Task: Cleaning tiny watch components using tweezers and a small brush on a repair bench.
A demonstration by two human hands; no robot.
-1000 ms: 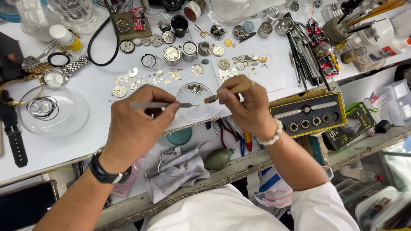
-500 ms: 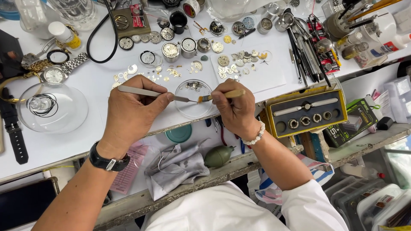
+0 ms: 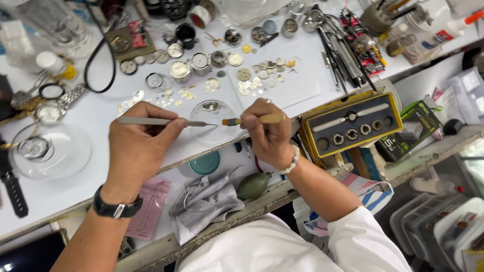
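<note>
Both hands are seen from the head camera above a white bench. Metal tweezers are pinched in the left hand, their tips pointing right. A small wooden-handled brush is gripped in the right hand, its bristles pointing left, almost meeting the tweezer tips. Both tools are held over a clear round dish, where a small watch part is hard to make out. Loose watch parts are scattered farther off. A yellow-edged tool box lies to the right, partly hidden by the right hand.
</note>
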